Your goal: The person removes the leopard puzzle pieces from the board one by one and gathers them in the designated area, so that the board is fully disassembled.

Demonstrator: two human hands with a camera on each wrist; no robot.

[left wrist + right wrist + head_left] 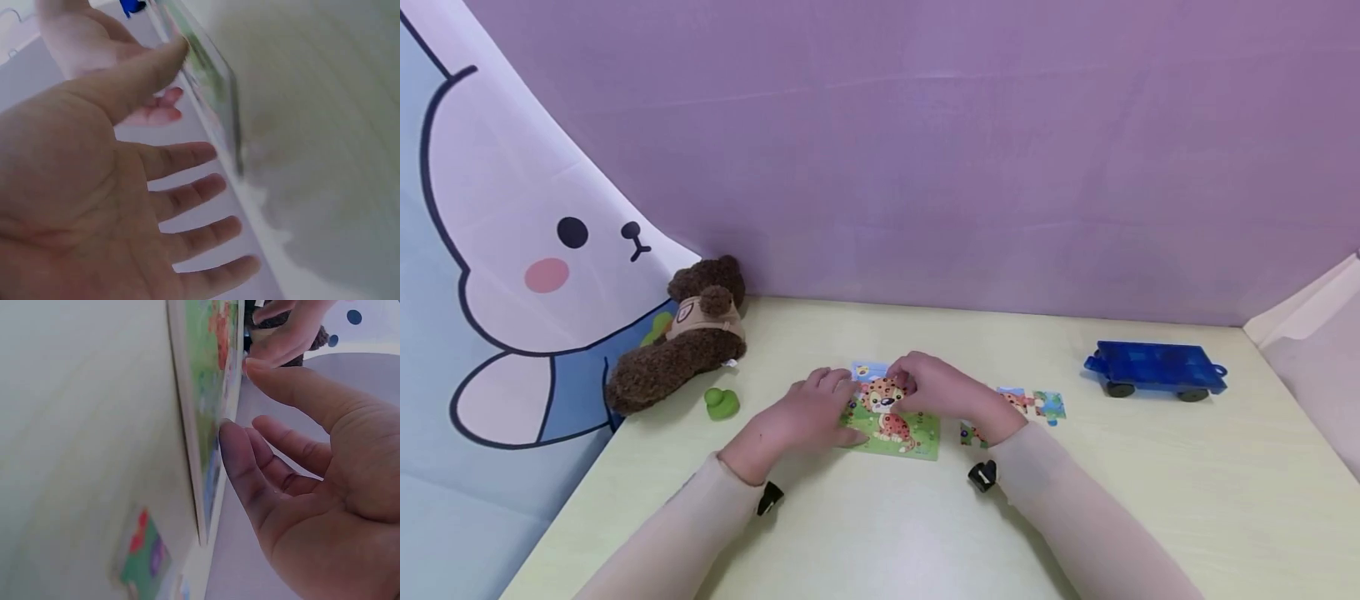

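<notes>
A jigsaw puzzle [917, 435] with a spotted leopard cub on green grass lies flat on the table between both hands. My left hand [811, 417] is at its left side, fingers spread and fairly straight, the thumb tip over the lower left edge. Over the puzzle's upper right part is my right hand [942, 388]. In the right wrist view, the index fingertip meets the puzzle's surface [203, 394]; the thumb stands apart from it, and no piece shows between them. Loose puzzle pieces [1051, 405] lie right of the puzzle, partly hidden by the right wrist.
A brown plush toy [662, 367] lies at the left back of the table, with a small green duck-shaped toy [722, 404] in front of it. At the right back stands a blue toy wagon [1159, 367]. A purple cloth [940, 167] hangs behind the table.
</notes>
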